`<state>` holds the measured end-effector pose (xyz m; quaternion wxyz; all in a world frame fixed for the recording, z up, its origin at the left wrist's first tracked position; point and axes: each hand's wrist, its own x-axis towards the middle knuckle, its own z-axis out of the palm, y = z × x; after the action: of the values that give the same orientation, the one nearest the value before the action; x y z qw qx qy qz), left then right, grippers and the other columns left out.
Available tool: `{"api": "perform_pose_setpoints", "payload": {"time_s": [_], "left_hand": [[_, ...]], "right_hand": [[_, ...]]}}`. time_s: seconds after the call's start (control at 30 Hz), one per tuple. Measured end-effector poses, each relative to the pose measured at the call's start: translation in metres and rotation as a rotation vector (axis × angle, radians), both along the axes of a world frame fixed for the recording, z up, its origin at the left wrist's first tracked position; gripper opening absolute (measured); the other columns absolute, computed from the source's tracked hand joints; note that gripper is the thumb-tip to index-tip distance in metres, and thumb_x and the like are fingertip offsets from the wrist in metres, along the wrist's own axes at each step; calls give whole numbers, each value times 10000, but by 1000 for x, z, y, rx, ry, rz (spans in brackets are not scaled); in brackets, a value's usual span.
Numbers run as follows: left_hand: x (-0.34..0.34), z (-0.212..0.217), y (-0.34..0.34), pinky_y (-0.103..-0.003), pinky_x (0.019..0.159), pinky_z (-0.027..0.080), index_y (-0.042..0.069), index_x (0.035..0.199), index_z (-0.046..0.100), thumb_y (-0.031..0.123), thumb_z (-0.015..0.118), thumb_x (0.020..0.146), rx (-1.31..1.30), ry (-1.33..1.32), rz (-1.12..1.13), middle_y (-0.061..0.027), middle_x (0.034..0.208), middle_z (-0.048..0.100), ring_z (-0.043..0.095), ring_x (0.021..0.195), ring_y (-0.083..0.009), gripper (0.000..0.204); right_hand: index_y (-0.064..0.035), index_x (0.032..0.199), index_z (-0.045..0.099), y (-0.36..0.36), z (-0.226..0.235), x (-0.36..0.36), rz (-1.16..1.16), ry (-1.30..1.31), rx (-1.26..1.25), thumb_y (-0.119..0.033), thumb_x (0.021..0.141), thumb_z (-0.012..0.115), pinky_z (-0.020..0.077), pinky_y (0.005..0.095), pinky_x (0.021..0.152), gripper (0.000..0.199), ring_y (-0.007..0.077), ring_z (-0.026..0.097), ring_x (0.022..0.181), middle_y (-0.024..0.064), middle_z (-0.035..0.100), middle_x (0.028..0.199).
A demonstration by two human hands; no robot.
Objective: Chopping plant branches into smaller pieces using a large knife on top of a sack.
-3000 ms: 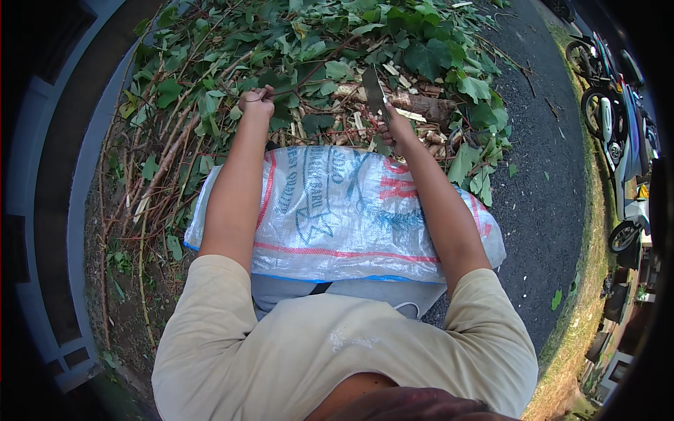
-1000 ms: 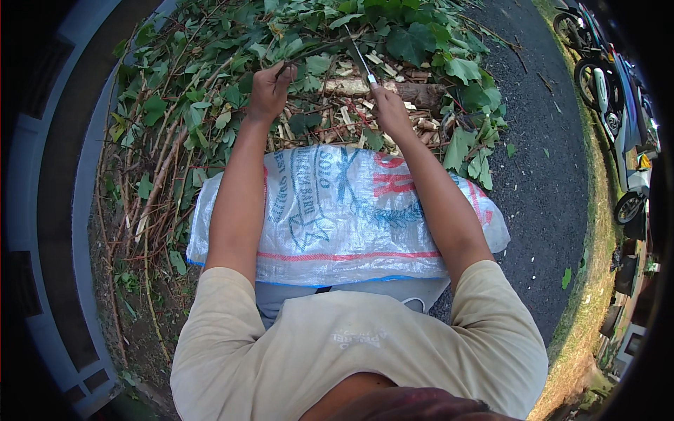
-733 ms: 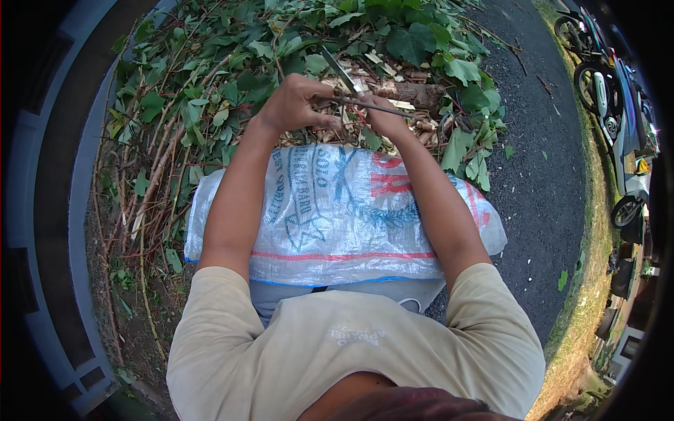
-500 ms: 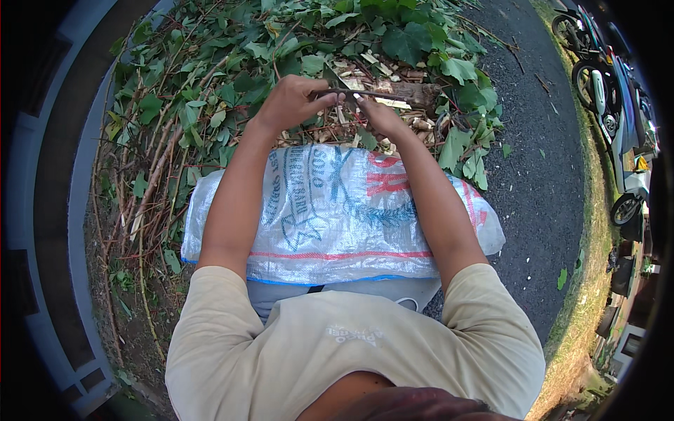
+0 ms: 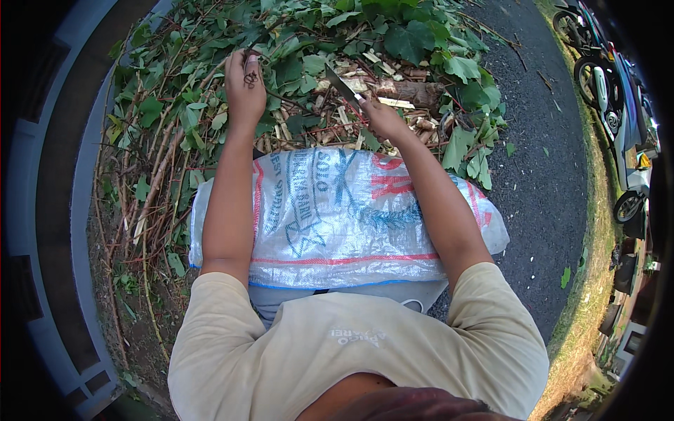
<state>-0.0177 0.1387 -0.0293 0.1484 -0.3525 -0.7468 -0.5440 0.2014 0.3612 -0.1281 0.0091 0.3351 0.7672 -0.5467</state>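
My right hand [image 5: 385, 119] is closed around the handle of a knife [image 5: 342, 85], its dark blade pointing up and to the left. Under the blade lie pale wood chips [image 5: 344, 116] and a short brown log [image 5: 411, 92]. Farther left, my left hand [image 5: 245, 91] is raised over the leaf pile [image 5: 189, 105] with its fingers closed on a thin dark stem [image 5: 254, 52]. Part of that stem blends into the leaves behind it. Across my lap is a white woven plastic sack [image 5: 337, 217] with blue and red print.
Long bare branches [image 5: 158, 165] lie heaped at the left, beside a pale wall [image 5: 90, 210]. Dark asphalt [image 5: 533, 175] runs along the right. Beyond it, parked motorcycles [image 5: 609, 105] stand past a grass strip [image 5: 593, 281].
My left hand has moved left and away from the knife, carrying the dark stem that lay across the blade. The right hand stays nearly in place, with the blade now in plain view.
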Motion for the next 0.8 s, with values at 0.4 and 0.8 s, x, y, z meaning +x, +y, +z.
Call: {"api": "perform_pose_setpoints", "payload": {"time_s": [0.4, 0.8], "left_hand": [[18, -20, 33, -345, 865, 457, 17, 1131, 565, 177, 482, 1089, 434, -179, -60, -127, 988, 622, 592, 927, -235, 185], [14, -39, 47, -425, 964, 379, 53, 1033, 607, 111, 592, 975, 12, 349, -110, -97, 977, 631, 587, 972, -338, 83]], "right_hand": [[-105, 1002, 579, -9, 4, 0, -81, 27, -255, -565, 1066, 478, 291, 278, 453, 476, 97, 381, 515, -12, 444, 675], [-95, 990, 587, 0, -56, -8, -130, 426, 28, -513, 1074, 483, 312, 297, 451, 439, 97, 384, 496, -26, 440, 656]]}}
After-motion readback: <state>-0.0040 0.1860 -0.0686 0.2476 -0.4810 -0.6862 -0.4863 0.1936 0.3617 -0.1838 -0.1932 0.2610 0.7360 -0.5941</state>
